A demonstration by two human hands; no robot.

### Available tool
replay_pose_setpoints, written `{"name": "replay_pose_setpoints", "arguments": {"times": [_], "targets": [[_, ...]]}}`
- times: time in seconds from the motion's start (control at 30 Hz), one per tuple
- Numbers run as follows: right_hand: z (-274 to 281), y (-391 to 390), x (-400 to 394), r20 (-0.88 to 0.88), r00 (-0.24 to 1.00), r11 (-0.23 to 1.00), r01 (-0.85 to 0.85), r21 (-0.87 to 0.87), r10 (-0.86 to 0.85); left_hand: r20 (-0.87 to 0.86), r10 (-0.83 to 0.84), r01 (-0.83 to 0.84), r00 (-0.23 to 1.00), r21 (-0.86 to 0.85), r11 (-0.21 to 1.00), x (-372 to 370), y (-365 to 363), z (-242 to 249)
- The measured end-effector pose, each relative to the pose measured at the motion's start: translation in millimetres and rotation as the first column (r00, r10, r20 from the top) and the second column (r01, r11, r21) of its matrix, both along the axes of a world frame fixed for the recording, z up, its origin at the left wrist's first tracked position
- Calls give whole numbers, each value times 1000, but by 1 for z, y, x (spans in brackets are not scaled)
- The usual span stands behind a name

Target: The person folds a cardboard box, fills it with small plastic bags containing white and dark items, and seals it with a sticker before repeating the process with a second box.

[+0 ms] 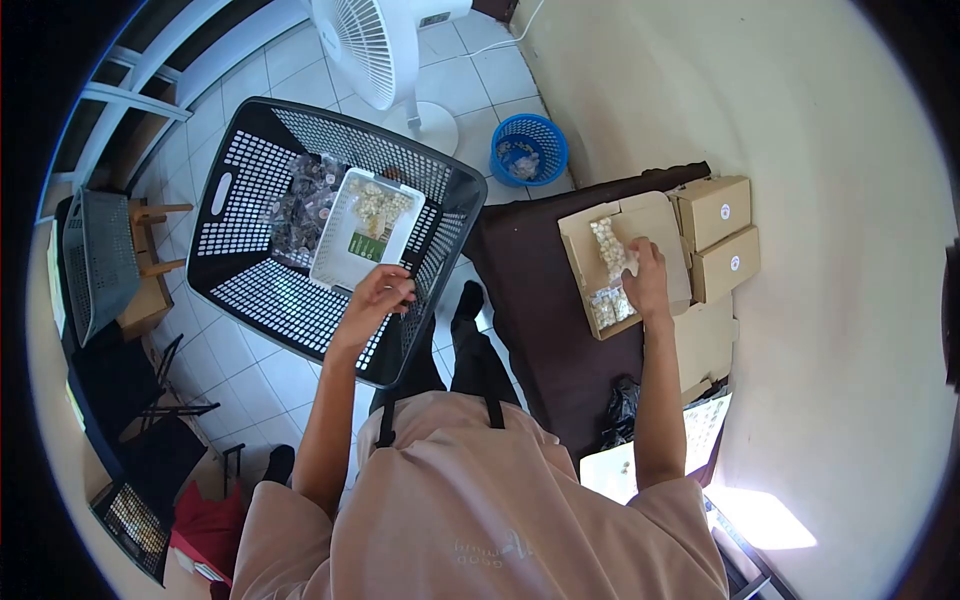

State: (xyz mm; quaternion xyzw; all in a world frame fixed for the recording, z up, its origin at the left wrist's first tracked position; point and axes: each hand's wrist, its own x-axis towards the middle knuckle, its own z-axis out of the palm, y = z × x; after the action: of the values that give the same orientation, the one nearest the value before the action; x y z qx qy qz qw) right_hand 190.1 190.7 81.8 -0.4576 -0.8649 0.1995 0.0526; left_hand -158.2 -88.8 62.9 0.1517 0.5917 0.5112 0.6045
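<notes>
Over the near rim of a large dark basket (300, 300) is my left hand (385, 290), its fingers loosely curled and apart, holding nothing visible. Inside that basket a white tray (338, 270) carries clear packets of pale pieces (380, 207) and a green-labelled card (367, 246). Dark packets (303, 212) lie beside the tray. My right hand (645, 275) reaches into an open cardboard box (580, 245), its fingers bent over packets of pale pieces (608, 245). More small packets (612, 305) lie at the box's near end. Whether its fingertips grip a packet is unclear.
A white fan (375, 50) and a blue bin (530, 150) stand beyond the basket. Closed cardboard boxes (720, 210) sit beside the open box on the dark-covered table (530, 290). A black bag (622, 405) lies nearer. Another basket (103, 265) is at the far left.
</notes>
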Motion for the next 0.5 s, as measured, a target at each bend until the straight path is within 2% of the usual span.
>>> {"name": "replay_pose_setpoints", "arguments": {"times": [0.03,0.13,0.3,0.43,0.5], "targets": [[0,-5,-1,5,994,994,109,11,-109,5,7,-6,1000,-4,1000,-10,-5,-8],[-16,-14,2,-5,987,987,158,-41,-158,-60,112,-119,992,-120,986,-45,-16,-31],[-35,-13,12,98,986,991,134,26,-136,-184,205,-246,961,-244,938,-111,-31,-86],[-31,-12,12,150,980,988,141,-55,-132,-278,179,-264,944,-311,913,-153,-25,-149],[-28,-14,12,133,985,992,120,-41,-114,-340,80,-215,937,-384,898,-164,-14,-177]]}}
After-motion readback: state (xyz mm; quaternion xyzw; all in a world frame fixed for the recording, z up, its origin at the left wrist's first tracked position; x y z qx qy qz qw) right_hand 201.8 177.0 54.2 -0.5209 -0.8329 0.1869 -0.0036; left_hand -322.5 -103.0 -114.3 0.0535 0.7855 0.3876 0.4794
